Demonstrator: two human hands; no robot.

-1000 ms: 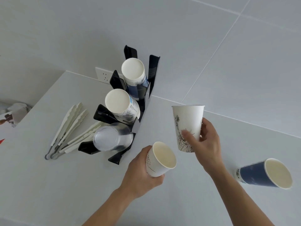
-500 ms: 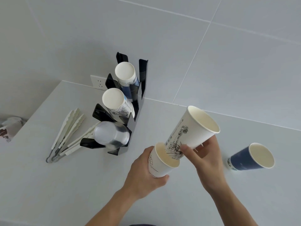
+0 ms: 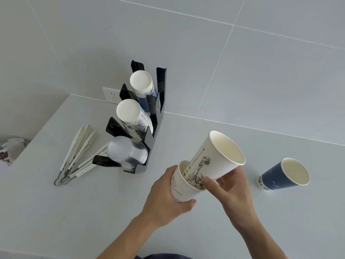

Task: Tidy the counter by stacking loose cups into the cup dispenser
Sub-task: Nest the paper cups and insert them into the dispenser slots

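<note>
My left hand [image 3: 166,197] grips a white paper cup [image 3: 182,190] with its mouth up. My right hand [image 3: 230,190] holds a taller white cup with a black drawing [image 3: 214,157], tilted, its base pushed into the mouth of the left cup. A dark blue cup [image 3: 280,175] stands apart on the counter to the right. The black cup dispenser [image 3: 157,107] stands at the back left with three slots: a white and blue stack [image 3: 141,84] on top, a white printed stack [image 3: 130,114] in the middle, clear plastic cups [image 3: 125,153] at the bottom.
White plastic tongs [image 3: 76,156] lie left of the dispenser on the grey counter [image 3: 74,212]. A wall socket [image 3: 111,95] sits behind the dispenser. Crumpled packaging [image 3: 9,152] lies at the far left edge. A tiled wall rises behind.
My right hand lifted the drawn cup off the counter, tilted it and brought its base down into the cup held in my left hand. The nesting has gone a little deeper.
</note>
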